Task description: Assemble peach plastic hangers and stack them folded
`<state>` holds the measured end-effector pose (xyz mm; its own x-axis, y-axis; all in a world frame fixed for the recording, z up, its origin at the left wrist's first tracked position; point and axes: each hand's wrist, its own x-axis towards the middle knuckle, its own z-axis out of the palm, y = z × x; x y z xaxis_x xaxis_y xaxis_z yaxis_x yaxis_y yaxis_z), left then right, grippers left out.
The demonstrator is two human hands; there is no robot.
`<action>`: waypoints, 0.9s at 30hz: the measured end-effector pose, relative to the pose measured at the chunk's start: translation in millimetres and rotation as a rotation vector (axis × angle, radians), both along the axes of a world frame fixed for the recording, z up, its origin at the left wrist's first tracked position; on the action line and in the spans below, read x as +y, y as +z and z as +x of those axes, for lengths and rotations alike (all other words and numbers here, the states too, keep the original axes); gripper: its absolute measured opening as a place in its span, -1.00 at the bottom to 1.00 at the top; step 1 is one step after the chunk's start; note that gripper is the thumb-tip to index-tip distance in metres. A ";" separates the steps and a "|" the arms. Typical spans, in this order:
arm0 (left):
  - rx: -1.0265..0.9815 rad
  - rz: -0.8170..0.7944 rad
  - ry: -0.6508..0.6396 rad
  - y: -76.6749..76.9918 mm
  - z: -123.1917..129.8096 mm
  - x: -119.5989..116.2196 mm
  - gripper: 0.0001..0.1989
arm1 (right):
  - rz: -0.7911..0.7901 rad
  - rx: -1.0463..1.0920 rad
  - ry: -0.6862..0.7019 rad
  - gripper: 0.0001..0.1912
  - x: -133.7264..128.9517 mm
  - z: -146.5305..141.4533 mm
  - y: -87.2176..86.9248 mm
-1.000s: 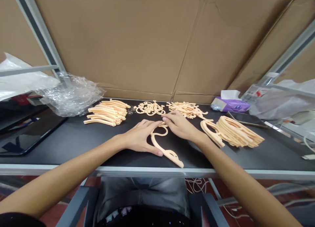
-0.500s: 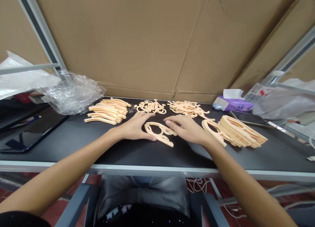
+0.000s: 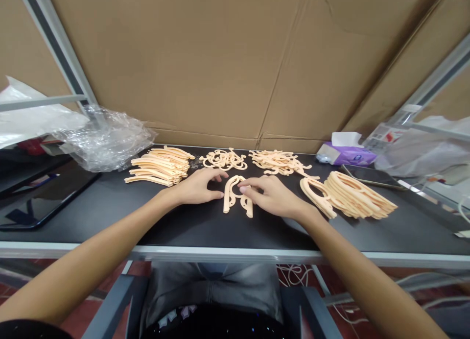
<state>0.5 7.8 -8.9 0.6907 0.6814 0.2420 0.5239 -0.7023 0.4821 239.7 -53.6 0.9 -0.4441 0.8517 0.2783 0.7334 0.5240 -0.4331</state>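
A cream-coloured piece like a folded clothes hanger [image 3: 227, 192], an arch with two legs, lies on the dark table in front of me. My right hand [image 3: 270, 194] has its thumb and fingers closed on the hanger's upper right side, covering part of it. To its left, my left hand [image 3: 201, 186] is open, thumb and index finger spread apart. The left thumb tip is close to the hanger's left leg and the palm seems to hold nothing.
Curved arms [image 3: 161, 166] are stacked at the left. Small curled parts [image 3: 223, 159] and hook-shaped parts [image 3: 277, 161] lie in heaps at the back. Looped hanger pieces [image 3: 358, 194] are stacked at right, near a purple tissue pack [image 3: 347, 154] and phone [image 3: 370, 176]. A tablet [image 3: 44, 197] is far left.
The hanger has turned so that its legs now point towards me. My left hand has come away from its edge a little, while my right hand stays at its right side.
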 end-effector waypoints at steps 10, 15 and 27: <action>-0.084 0.072 -0.068 -7.9 6.2 -5.8 -0.77 | 0.085 -0.130 -0.425 -0.62 -0.9 -2.4 3.7; -0.090 0.091 -0.116 -13.4 12.3 -12.0 -0.83 | 0.114 -0.332 -0.569 -0.43 -24.4 -8.8 -4.6; -0.089 0.014 -0.300 -5.0 17.0 -25.5 -0.63 | 0.224 -0.435 -0.537 -0.44 -69.5 -15.0 -12.0</action>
